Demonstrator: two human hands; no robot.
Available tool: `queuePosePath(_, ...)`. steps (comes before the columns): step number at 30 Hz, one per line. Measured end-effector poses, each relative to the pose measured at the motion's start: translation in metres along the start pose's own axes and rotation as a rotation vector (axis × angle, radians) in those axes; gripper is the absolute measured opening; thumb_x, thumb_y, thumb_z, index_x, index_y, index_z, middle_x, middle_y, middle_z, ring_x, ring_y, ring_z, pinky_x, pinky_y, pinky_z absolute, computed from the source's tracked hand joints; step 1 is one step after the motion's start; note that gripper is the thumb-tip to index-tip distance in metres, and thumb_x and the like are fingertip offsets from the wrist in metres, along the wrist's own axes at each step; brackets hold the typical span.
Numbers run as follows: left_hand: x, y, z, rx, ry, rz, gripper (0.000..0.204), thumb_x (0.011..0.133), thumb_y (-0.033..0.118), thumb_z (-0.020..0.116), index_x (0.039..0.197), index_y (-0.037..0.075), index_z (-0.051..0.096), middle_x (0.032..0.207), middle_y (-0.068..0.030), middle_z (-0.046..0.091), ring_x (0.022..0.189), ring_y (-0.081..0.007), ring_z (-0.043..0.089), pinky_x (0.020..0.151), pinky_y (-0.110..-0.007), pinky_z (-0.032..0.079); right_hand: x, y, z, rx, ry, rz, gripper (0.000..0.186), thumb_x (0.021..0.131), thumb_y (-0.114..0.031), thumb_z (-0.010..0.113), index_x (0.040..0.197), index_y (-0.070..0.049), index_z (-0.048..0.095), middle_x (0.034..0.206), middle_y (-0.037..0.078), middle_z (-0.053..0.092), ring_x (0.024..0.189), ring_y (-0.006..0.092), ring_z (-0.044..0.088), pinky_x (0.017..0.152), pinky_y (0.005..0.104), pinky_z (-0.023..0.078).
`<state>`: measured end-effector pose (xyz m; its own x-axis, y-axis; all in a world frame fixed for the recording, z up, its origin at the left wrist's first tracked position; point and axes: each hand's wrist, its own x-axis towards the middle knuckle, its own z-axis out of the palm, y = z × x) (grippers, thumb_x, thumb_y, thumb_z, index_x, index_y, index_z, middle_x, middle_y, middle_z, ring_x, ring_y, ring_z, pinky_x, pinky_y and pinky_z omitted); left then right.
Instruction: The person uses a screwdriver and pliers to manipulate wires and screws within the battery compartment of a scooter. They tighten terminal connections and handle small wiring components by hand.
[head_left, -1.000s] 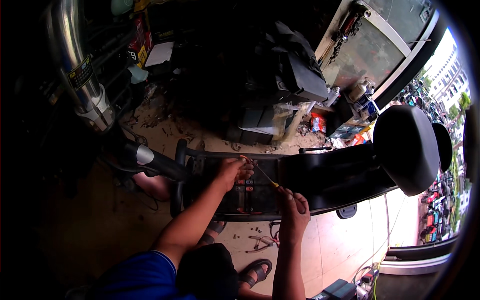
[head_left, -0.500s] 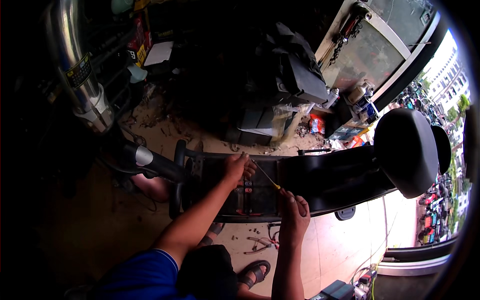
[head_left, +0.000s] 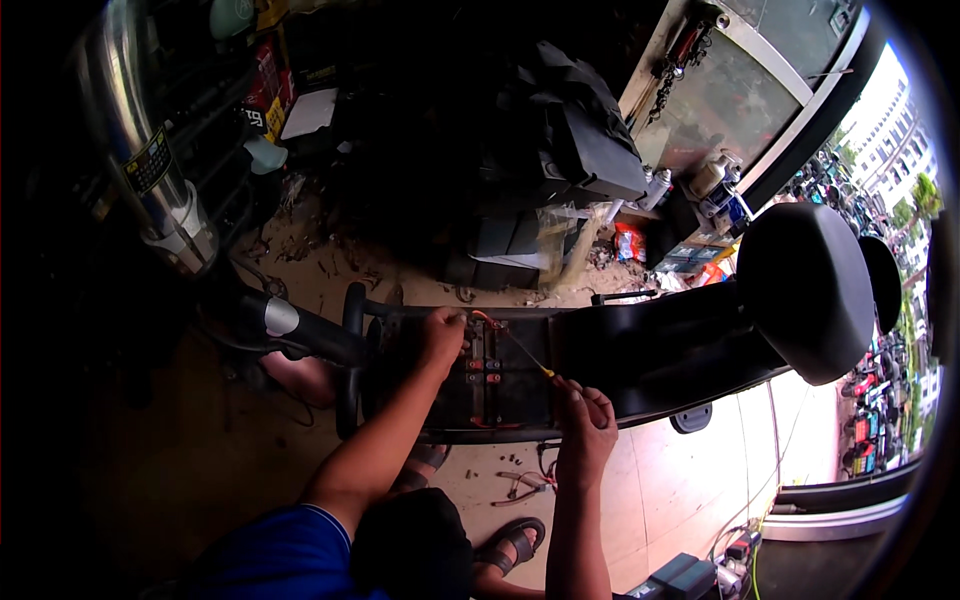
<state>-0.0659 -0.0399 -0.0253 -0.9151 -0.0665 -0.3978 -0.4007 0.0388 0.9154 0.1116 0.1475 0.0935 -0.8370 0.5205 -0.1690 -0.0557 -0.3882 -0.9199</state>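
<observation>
My left hand (head_left: pixel 442 343) is closed over the scooter's footboard deck (head_left: pixel 525 400), beside a red wire (head_left: pixel 485 318); what its fingers hold is too small to make out. My right hand (head_left: pixel 585 420) grips a screwdriver (head_left: pixel 548 370) with a yellow handle, its thin shaft angled up-left toward a terminal at the wire. Several red and dark terminals (head_left: pixel 485 371) sit in the deck between my hands.
The black seat (head_left: pixel 800 290) is at right, the steering column (head_left: pixel 300 325) at left. Dark boxes (head_left: pixel 580 150), cans (head_left: pixel 655 190) and litter lie beyond the scooter, near a glass door (head_left: pixel 740 90). Pliers (head_left: pixel 520 485) lie on the floor beside my sandalled foot (head_left: pixel 515 545).
My left hand has moved left, away from the screwdriver tip, uncovering more red wire. My right hand still holds the screwdriver, slightly shifted. The whole view has shifted a little.
</observation>
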Motion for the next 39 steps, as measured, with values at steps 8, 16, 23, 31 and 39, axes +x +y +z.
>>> queuePosePath(8,0.017,-0.014,-0.004,0.156,-0.082,0.335,0.023,0.095,0.004,0.066,0.117,0.001,0.073,0.103,-0.0126,0.076,0.095,-0.0225,0.072,0.083,-0.035,0.055,0.003,0.006,0.001,0.018,0.000,0.006,0.021,0.099,-0.002,0.067,0.119,0.004,0.062,0.114,0.018,0.074,0.106,0.0223,0.072,0.092,0.0273,0.056)
queuePosePath(16,0.012,-0.009,-0.005,0.141,-0.100,0.305,0.025,0.095,0.001,0.064,0.118,0.000,0.073,0.108,-0.0138,0.076,0.099,-0.0209,0.072,0.087,-0.033,0.054,0.009,0.002,0.018,-0.102,-0.052,-0.009,0.019,0.095,0.001,0.071,0.111,0.002,0.063,0.113,0.017,0.075,0.109,0.0192,0.071,0.100,0.0275,0.052)
queuePosePath(23,0.017,-0.019,-0.010,0.094,-0.138,0.341,0.031,0.099,0.004,0.063,0.129,0.005,0.069,0.115,-0.0071,0.074,0.092,-0.0144,0.069,0.071,-0.031,0.056,0.024,0.003,0.032,-0.239,-0.142,-0.041,0.018,0.094,0.000,0.073,0.110,0.001,0.063,0.108,0.013,0.076,0.102,0.0134,0.070,0.093,0.0234,0.052)
queuePosePath(31,0.008,-0.011,-0.003,0.027,-0.111,0.338,0.027,0.096,0.001,0.062,0.121,0.000,0.072,0.112,-0.0124,0.076,0.103,-0.0201,0.071,0.090,-0.033,0.054,0.052,-0.023,0.058,-0.526,-0.242,-0.109,0.019,0.090,-0.006,0.078,0.101,0.000,0.063,0.082,0.002,0.070,0.076,0.0041,0.059,0.067,0.0223,0.049)
queuePosePath(39,0.015,-0.018,-0.003,0.083,-0.097,0.413,0.028,0.097,0.001,0.062,0.124,0.001,0.071,0.102,-0.0070,0.074,0.086,-0.0118,0.067,0.071,-0.030,0.054,0.107,-0.056,0.136,-1.456,-0.811,-0.832,0.021,0.078,-0.011,0.079,0.091,0.000,0.068,0.081,0.018,0.070,0.077,0.0322,0.073,0.070,0.0388,0.057)
